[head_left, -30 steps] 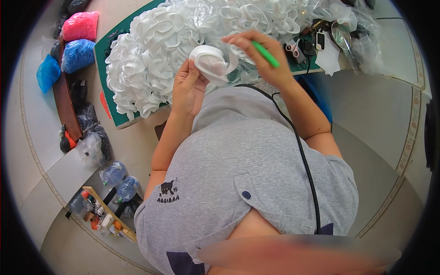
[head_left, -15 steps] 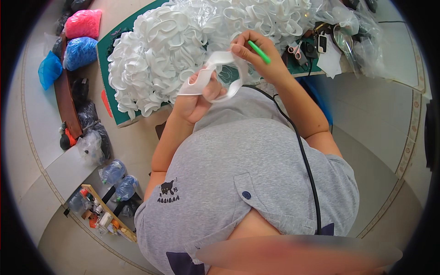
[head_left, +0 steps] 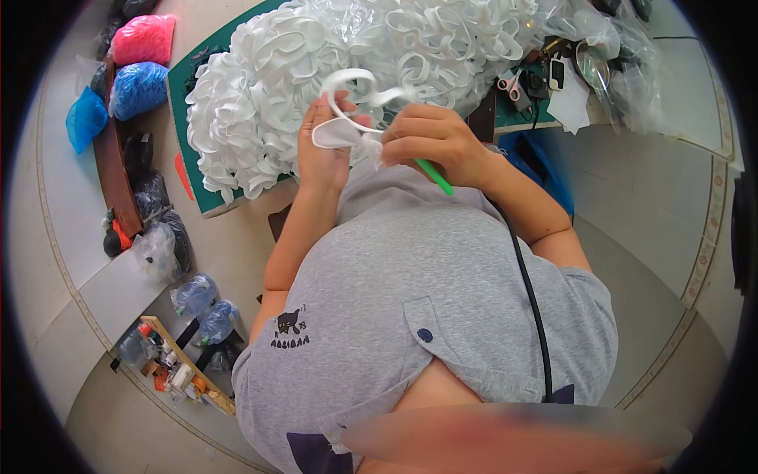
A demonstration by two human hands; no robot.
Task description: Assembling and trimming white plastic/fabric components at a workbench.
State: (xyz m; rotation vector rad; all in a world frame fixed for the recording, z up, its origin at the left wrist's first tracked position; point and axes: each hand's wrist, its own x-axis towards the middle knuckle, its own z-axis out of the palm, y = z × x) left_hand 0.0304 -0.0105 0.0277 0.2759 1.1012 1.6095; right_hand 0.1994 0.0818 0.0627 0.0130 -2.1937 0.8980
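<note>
A white looped band (head_left: 336, 133), soft-looking with a rounded flat end, is raised in front of the pile. My left hand (head_left: 322, 154) grips it, the fingers partly hidden behind the loops. From the right, my right hand (head_left: 438, 141) is closed around a slim green stick-like tool (head_left: 434, 177), whose green end sticks out below the palm. The tool's other end is hidden, so its kind does not show. The right fingers are close to the band's lower edge; whether they touch it I cannot tell. Behind both hands lies a large heap of similar white bands (head_left: 260, 95).
The heap covers most of a green-topped table (head_left: 180, 87). At the table's right are pink-handled scissors (head_left: 509, 82), a white paper (head_left: 567, 107) and clear plastic bags (head_left: 632, 71). Pink (head_left: 144, 41) and blue bags (head_left: 139, 92) lie left. A black cable (head_left: 530, 292) runs down my shirt.
My right hand has come down and toward me with the green tool, its back now turned up. The left hand has risen slightly, and the white band is turned differently.
</note>
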